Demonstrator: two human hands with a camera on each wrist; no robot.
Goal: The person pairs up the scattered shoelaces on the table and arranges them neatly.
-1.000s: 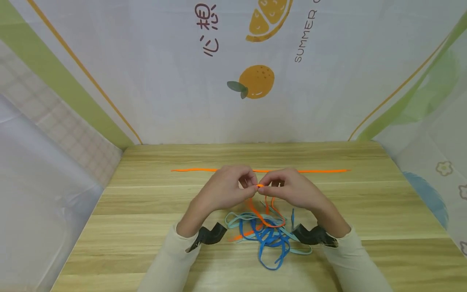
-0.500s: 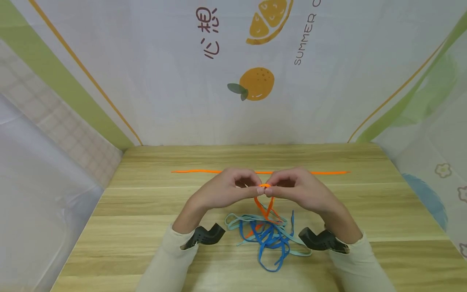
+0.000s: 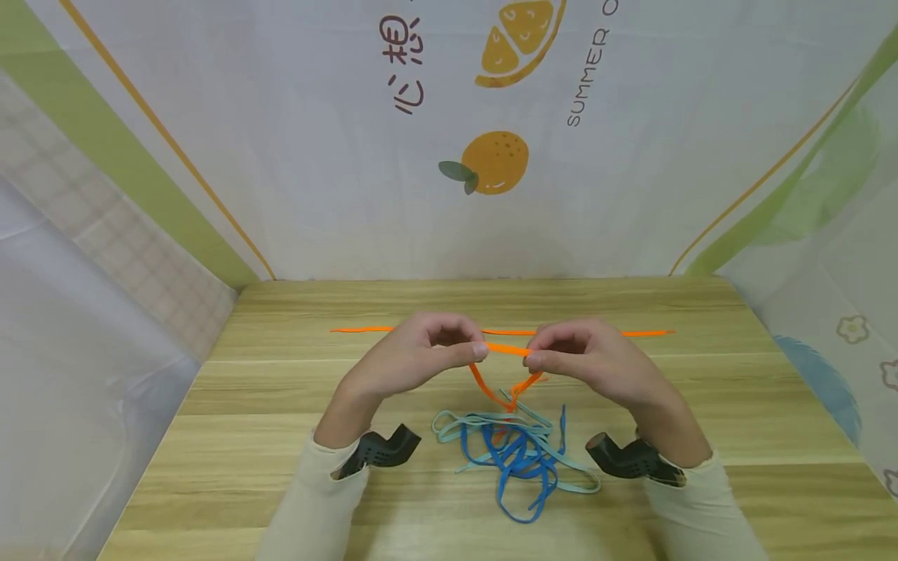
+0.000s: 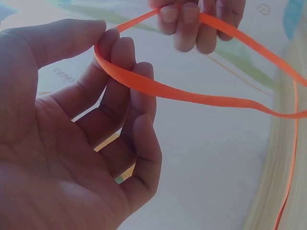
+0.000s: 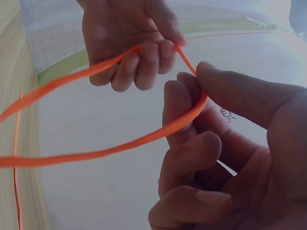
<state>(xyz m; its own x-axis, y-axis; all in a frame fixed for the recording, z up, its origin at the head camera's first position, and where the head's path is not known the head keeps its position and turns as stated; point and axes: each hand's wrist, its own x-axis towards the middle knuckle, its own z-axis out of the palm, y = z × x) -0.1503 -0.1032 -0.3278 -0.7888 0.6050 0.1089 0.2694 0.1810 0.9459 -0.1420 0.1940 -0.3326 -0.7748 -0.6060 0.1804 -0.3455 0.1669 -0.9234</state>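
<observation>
- A flat, bright-orange fabric lace (image 3: 508, 349) is held above the middle of the tabletop (image 3: 281, 436); its short top stretch runs left to right across the head view, dipping slightly toward the right.
- From each end of that stretch a length slants down and inward, and the two meet in a V above the heap at lower centre.
- The left hand (image 3: 421, 354) reaches in from the lower left, wrist bent inward, its grip a pinch of thumb and forefinger on the lace.
- The right hand (image 3: 596, 358) mirrors it from the lower right, also pinching the lace; the hands are near each other, apart.
- In the left wrist view the lace bends round the left fingertips and runs to the right edge; in the right wrist view it runs to the left edge. Both show the palms and lower fingers, which the head view hides.
- Only the head view shows the tangled flat blue lace (image 3: 519, 461) and pale-teal lace (image 3: 477, 419).
- A second straight, thin orange lace (image 3: 647, 333) lies left to right behind the hands.
</observation>
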